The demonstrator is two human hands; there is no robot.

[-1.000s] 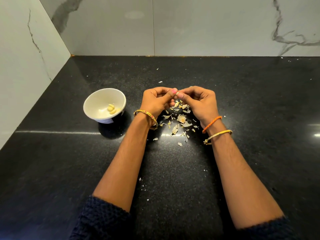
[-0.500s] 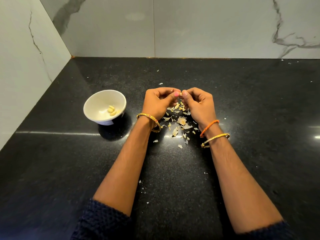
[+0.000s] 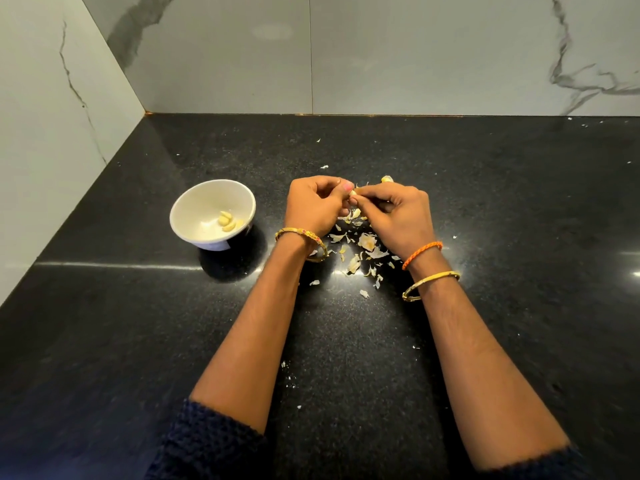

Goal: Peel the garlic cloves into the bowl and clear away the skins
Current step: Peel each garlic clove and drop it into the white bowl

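Both hands meet over the black desk (image 3: 485,209): the left hand (image 3: 313,206) and right hand (image 3: 398,216) have fingers curled, pinching one garlic clove (image 3: 353,192) between them. Below the fingers lie the skins (image 3: 360,252) — a loose scatter. Left of the fingers stands the white bowl (image 3: 194,209), holding peeled cloves (image 3: 228,221). Beyond the fingertips the desk runs bare to the wall edge — no writing is legible.

Sleeves (image 3: 207,441): dark navy knit, pushed up. Left wrist: one gold bangle (image 3: 302,242). Right wrist: orange braided thread (image 3: 421,254), gold bangle (image 3: 431,285).
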